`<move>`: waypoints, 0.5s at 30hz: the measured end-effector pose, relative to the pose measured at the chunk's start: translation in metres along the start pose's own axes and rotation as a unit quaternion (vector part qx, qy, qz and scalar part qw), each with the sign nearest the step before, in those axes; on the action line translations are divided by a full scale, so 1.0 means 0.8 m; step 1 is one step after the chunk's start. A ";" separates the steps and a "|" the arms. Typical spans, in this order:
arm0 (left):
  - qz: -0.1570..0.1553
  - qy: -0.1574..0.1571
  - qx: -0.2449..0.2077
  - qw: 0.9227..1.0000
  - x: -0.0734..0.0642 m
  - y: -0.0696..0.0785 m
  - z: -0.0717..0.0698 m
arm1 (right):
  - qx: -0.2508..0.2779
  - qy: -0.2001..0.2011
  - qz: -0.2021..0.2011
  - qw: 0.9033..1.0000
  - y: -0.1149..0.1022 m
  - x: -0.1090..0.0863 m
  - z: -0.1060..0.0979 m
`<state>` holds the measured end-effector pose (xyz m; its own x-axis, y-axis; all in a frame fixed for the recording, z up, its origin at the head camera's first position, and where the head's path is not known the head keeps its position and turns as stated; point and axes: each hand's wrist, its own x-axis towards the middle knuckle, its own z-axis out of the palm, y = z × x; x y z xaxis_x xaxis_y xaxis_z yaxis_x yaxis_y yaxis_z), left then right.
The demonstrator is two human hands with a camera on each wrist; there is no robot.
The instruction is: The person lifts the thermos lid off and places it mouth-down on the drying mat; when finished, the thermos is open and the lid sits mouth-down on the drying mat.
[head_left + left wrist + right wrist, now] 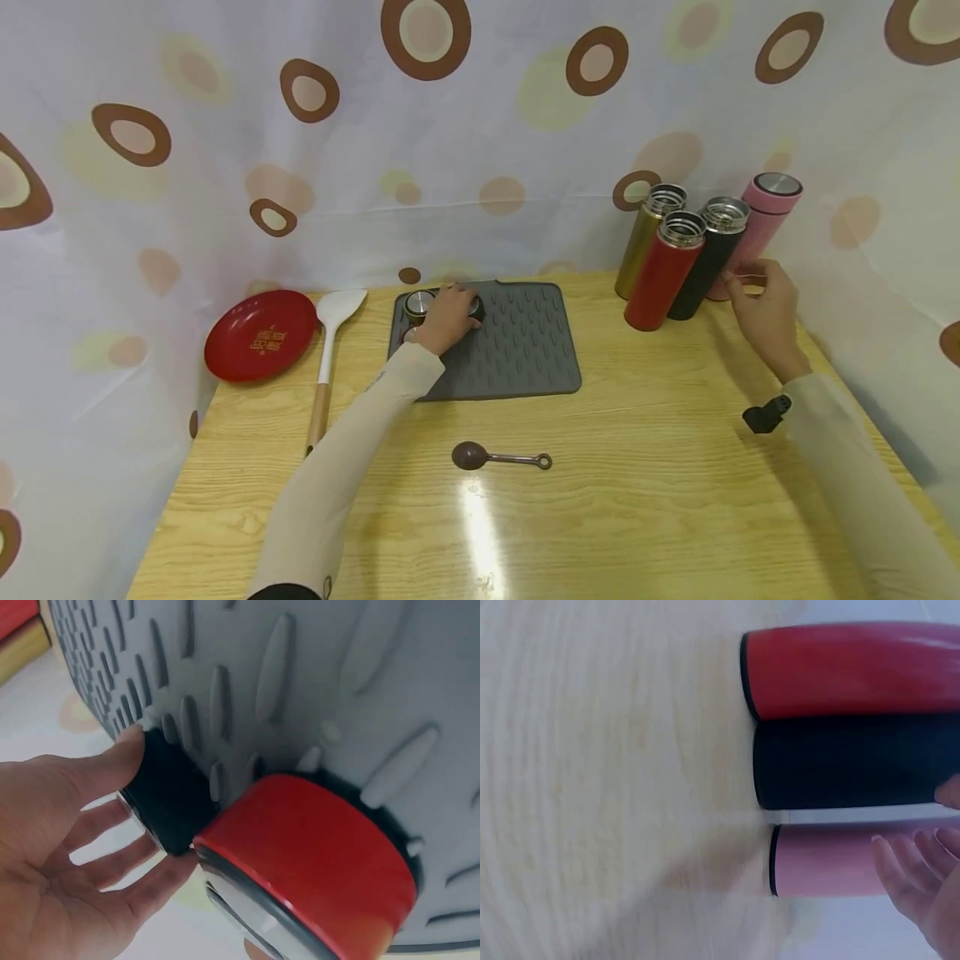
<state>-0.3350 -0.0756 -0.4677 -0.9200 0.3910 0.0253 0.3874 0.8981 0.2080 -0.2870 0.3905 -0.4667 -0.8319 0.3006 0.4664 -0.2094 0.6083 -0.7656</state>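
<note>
On the grey ribbed mat (pixel 517 350), my left hand (pixel 447 317) holds a black bottle lid (pixel 171 793), thumb on one side and fingers on the other. A red lid (pixel 307 862) lies right beside it, and a gold-rimmed lid (pixel 418 306) is at the mat's back left corner. My right hand (pixel 767 312) is at the bottles at the back right, fingers bent beside the pink bottle (pixel 825 861), thumb tip at the edge of the black bottle (pixel 847 761). The pink bottle has its lid on; the black one shows a bare steel neck.
A red bottle (pixel 665 271) and a gold bottle (pixel 637 250), both lidless, stand left of the black one. On the left are a red plate (pixel 262 333) and a white spatula (pixel 327 358) with a wooden handle. A brown spoon (pixel 470 455) lies in front of the mat.
</note>
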 end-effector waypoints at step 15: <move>0.021 0.009 0.060 0.998 0.001 0.006 -0.001 | 0.014 0.117 0.097 0.988 0.004 0.038 -0.018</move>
<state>-0.3338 -0.0713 -0.4658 -0.9035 0.4258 0.0486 0.4286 0.8992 0.0882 -0.3055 0.4123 -0.4481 -0.7166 0.5734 0.3971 -0.0747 0.5030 -0.8610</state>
